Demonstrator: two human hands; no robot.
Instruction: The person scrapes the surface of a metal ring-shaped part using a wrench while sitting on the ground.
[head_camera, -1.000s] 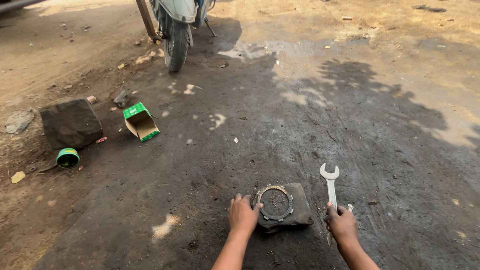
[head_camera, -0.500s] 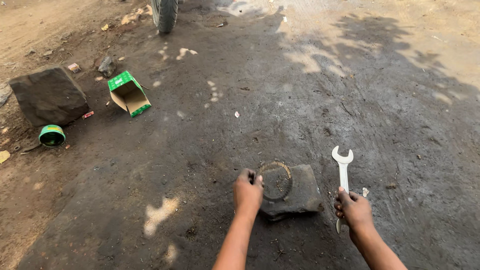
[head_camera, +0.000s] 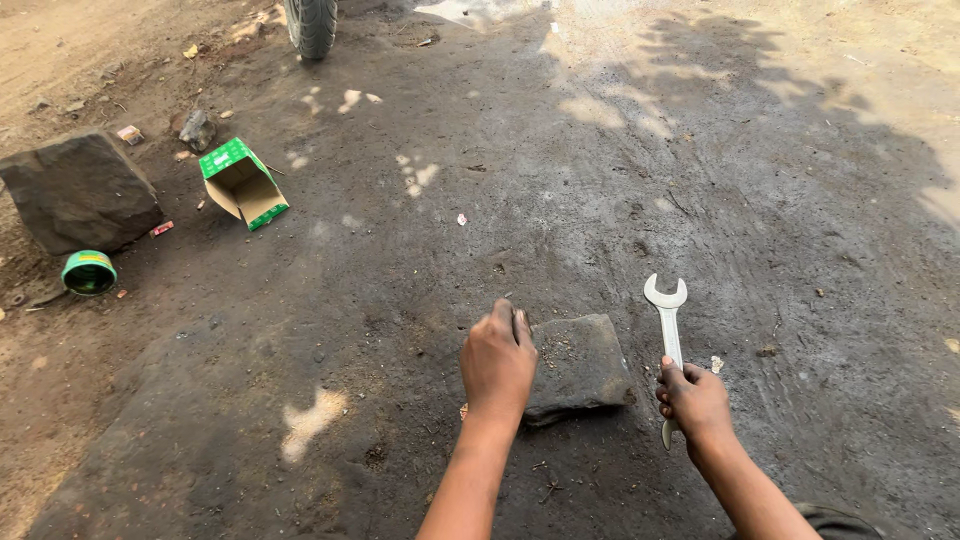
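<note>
Dirt ground: one wrench, one stone

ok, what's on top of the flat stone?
The left hand covers the flat stone's left part. The bare top shows only grit and small specks. Anything under the hand is hidden. The wrench, gripped by the right hand, lies beside it.

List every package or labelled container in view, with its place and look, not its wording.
Carton: open green and white cardboard box on its side, upper left on the dirt, brown inside showing.
Tin: small round green container with a yellow label band, far left, beside the large stone.
Small wrapper: pale scrap near the top left; too small to tell more.
No signs or screens in view.
</note>
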